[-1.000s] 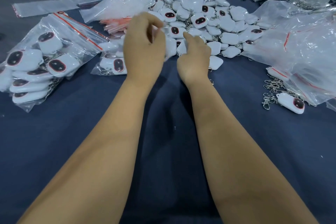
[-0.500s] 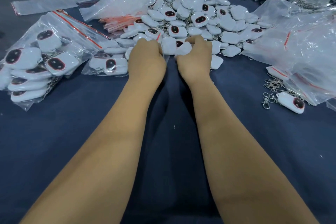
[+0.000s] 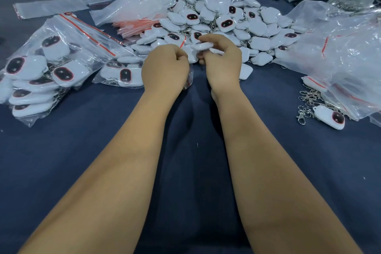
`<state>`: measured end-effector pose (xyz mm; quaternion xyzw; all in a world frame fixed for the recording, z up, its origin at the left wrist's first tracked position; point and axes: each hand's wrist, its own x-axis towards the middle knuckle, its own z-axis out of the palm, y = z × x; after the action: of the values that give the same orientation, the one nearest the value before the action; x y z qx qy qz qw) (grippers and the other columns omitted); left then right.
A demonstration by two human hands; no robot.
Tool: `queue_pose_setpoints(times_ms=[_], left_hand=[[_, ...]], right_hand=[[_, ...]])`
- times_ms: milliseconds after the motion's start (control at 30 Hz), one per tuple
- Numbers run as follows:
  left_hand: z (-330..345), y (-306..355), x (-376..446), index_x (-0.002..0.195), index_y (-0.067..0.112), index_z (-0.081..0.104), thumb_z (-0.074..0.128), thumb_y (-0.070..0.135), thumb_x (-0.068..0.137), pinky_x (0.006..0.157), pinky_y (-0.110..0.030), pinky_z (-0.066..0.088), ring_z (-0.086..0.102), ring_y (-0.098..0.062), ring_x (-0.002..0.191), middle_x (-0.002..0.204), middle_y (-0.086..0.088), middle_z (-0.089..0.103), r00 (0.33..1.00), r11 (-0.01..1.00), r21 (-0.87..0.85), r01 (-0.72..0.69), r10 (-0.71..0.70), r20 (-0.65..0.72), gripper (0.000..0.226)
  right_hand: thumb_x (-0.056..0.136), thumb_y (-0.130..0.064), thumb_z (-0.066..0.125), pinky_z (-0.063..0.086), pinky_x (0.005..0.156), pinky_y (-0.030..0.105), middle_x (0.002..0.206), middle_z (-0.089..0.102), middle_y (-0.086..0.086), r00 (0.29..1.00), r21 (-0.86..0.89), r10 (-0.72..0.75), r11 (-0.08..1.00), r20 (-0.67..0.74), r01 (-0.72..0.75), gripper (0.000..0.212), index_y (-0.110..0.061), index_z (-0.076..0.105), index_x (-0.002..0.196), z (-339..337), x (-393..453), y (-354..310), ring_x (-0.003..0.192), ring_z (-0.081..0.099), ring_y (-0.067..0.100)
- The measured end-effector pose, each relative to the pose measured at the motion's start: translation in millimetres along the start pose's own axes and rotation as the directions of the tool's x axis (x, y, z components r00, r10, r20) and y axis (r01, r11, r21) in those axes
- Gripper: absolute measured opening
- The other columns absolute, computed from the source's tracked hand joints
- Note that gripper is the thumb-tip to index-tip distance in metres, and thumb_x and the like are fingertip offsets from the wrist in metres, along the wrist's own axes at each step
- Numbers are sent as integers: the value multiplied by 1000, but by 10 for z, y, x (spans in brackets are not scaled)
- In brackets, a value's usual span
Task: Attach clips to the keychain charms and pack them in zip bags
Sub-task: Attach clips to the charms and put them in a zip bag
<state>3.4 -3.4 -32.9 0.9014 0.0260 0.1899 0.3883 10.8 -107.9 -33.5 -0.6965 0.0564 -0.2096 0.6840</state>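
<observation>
Right hand [image 3: 221, 64] pinching white charm [image 3: 201, 46] at near edge of charm pile [image 3: 226, 20], mid-table [image 3: 61, 161]. Left hand [image 3: 165, 70] curled on zip bag [image 3: 190, 72] just beside it.

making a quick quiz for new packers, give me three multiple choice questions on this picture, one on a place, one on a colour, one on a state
1. Where do the loose silver metal clips lie?
A. right edge of the cloth
B. left edge
C. between the forearms

2. What colour is the strip on the clear plastic zip bags?
A. green
B. red
C. yellow

3. What is the right hand doing?
A. lying flat and open
B. hanging idle
C. holding a white plastic charm

Answers:
1 A, the loose silver metal clips sit by the right-side bags.
2 B, the bag of packed charms has a red strip.
3 C, the right hand curls round a white plastic charm.
</observation>
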Motion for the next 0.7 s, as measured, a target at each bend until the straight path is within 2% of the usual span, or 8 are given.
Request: queue_pose_setpoints(times_ms=[67,133,200,267,333,433,567,700], left_hand=[[1,0,3,98,23,74,46,11,84,70,-25,38,59,-17,94,98,5,71,1000,1000,-19,20,-20,15,34],[9,-7,13,112,23,72,47,14,87,75,-25,40,59,-17,103,112,4,69,999,999,-32,35,-33,41,36],[28,-20,27,121,24,68,48,19,88,80,-26,41,58,-19,111,122,2,65,997,999,-35,38,-36,70,39],[44,-30,38,121,24,67,47,21,88,79,-27,39,57,-21,110,122,-1,63,996,998,-41,40,-36,85,38],[48,-33,46,121,23,65,48,20,88,79,-27,39,57,-22,106,120,-4,62,996,997,-64,46,-40,84,37],[47,-32,44,122,20,64,49,19,88,80,-26,39,57,-23,105,120,-5,61,996,995,-84,55,-49,74,37],[33,-25,33,132,19,59,50,20,91,88,-26,40,55,-21,115,130,-4,57,996,992,-115,57,-48,78,42],[29,-29,42,136,20,57,49,22,92,95,-30,43,54,-20,119,133,-4,56,996,989,-138,51,-40,82,45]], right_hand=[[81,11,44,56,91,40,97,72,9,994,99,109,989,3,-109,36,-12,71,87,10,26,-12,91,68,29],[82,7,49,54,88,38,86,70,5,985,160,172,972,31,-175,28,-12,70,82,16,28,-22,83,64,24],[82,4,58,53,89,38,85,68,3,988,125,148,981,32,-151,23,-15,70,79,15,16,-16,83,60,20],[81,7,59,52,89,37,96,67,1,994,60,105,993,29,-106,27,-18,67,87,3,1,10,92,61,21],[82,8,60,52,87,34,110,64,4,993,66,103,992,59,-107,34,-20,61,102,-10,3,35,100,62,23],[81,8,61,53,80,34,108,65,7,983,101,165,980,75,-172,42,-18,55,113,-14,18,38,88,61,21],[78,12,58,55,88,47,89,68,10,983,116,154,979,104,-166,31,-8,68,100,6,11,6,83,62,23],[78,11,56,54,78,42,76,64,3,981,141,101,982,163,-125,29,-13,70,87,12,-9,-2,75,57,22]])
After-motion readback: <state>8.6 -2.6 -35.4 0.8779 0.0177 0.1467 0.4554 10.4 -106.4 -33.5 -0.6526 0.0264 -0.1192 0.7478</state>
